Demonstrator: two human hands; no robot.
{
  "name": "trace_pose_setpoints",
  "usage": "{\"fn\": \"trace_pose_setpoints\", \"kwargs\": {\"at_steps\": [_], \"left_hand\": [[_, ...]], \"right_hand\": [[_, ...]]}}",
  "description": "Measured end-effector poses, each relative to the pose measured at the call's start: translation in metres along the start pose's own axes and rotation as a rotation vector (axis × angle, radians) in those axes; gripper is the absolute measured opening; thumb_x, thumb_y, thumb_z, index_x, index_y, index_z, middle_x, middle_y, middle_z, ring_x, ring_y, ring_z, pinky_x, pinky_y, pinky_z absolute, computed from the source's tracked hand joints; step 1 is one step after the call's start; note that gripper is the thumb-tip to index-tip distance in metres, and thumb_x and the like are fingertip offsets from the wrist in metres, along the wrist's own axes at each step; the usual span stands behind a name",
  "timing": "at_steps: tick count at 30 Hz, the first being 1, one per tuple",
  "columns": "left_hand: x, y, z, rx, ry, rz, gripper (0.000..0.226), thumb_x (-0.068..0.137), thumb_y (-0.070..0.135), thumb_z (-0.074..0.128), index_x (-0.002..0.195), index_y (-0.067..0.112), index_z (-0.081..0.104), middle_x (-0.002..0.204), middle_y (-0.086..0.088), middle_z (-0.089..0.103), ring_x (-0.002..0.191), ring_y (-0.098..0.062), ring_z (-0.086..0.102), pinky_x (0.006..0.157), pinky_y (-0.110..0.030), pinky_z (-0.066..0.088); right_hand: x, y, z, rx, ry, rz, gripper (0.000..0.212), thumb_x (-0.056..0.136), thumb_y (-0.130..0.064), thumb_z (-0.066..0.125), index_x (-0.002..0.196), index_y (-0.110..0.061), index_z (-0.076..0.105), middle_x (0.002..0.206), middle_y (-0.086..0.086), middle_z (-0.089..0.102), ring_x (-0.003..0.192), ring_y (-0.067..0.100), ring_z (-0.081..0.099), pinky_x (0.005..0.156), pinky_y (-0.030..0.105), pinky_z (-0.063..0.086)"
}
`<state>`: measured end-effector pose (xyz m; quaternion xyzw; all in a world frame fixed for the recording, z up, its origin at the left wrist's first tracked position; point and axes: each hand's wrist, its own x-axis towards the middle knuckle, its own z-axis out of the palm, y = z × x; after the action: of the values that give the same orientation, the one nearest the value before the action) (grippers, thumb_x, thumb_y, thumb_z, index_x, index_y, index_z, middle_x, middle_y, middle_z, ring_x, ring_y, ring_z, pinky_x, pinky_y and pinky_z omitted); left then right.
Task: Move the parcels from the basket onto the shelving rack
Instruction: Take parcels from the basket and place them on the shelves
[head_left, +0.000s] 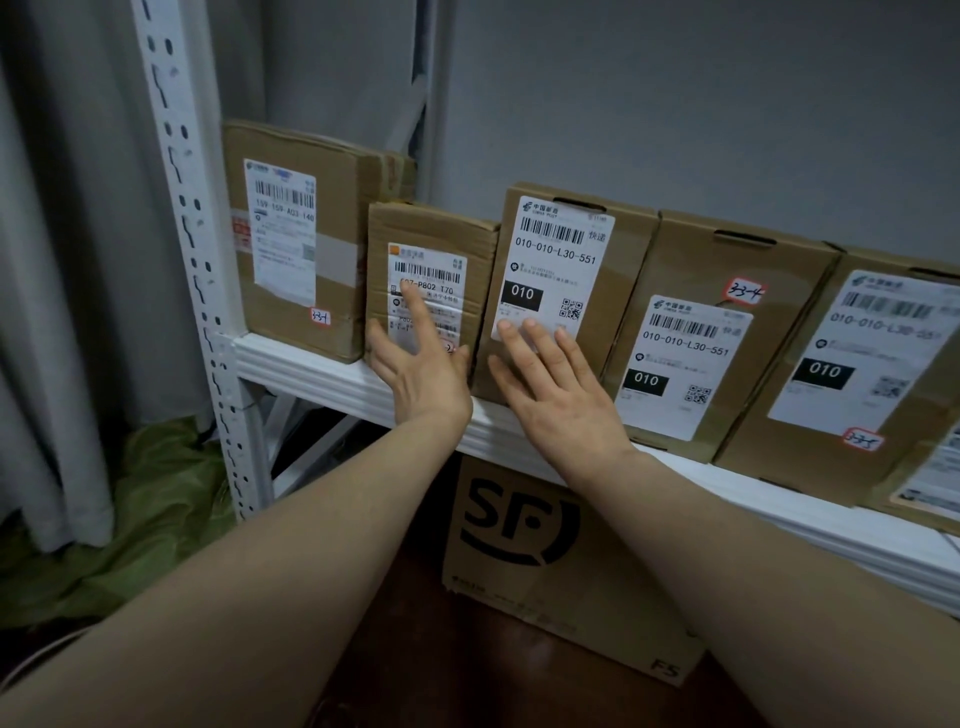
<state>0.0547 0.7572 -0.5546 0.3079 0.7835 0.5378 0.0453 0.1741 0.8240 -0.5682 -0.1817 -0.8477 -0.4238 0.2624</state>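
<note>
Cardboard parcels: brown, white barcode labels, upright in a row on the white shelving rack (311, 371).
Left hand (421, 364): fingers straight and spread, flat on the small parcel (415, 228), gripping nothing.
Right hand (558, 387): open, fingertips on the tall parcel (558, 270) label.
Room: boxes packed side by side; open wall space above.
Cut off: rightmost parcel (930, 488), blurred at the frame edge.

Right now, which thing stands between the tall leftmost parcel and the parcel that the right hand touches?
One smaller parcel, with the left hand resting on it; the head view shows it.
</note>
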Motion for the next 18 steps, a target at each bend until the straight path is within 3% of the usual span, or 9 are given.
{"fn": "trace_pose_setpoints", "kwargs": {"at_steps": [8,16,18], "left_hand": [[0.0021,-0.0013,0.0053,0.01,-0.006,0.009,0.086,0.097,0.025,0.051,0.148,0.037,-0.018,0.154,-0.013,-0.022,0.144,-0.03,-0.011,0.116,-0.045,0.008],[0.0024,-0.0023,0.0053,-0.008,0.007,-0.003,0.087,0.096,0.024,0.053,0.15,0.034,-0.015,0.155,-0.013,-0.019,0.144,-0.031,-0.005,0.116,-0.046,0.01],[0.0014,-0.0046,0.0022,-0.026,0.025,0.001,0.085,0.096,0.025,0.053,0.151,0.031,-0.012,0.156,-0.013,-0.014,0.144,-0.032,-0.001,0.116,-0.044,0.011]], "right_hand": [[-0.0012,0.0029,0.0037,0.016,-0.003,-0.001,0.055,0.073,-0.007,0.055,0.127,-0.006,0.06,0.145,0.018,0.043,0.133,0.036,0.042,0.109,0.049,0.028],[-0.0025,0.0011,0.0032,0.063,-0.038,-0.003,0.062,0.067,-0.003,0.07,0.128,-0.004,0.059,0.145,0.019,0.043,0.134,0.037,0.041,0.11,0.05,0.026],[-0.0005,-0.0039,0.0013,0.095,0.007,-0.015,0.05,0.077,-0.005,0.058,0.127,-0.005,0.06,0.143,0.018,0.046,0.135,0.035,0.038,0.113,0.047,0.024]]}}
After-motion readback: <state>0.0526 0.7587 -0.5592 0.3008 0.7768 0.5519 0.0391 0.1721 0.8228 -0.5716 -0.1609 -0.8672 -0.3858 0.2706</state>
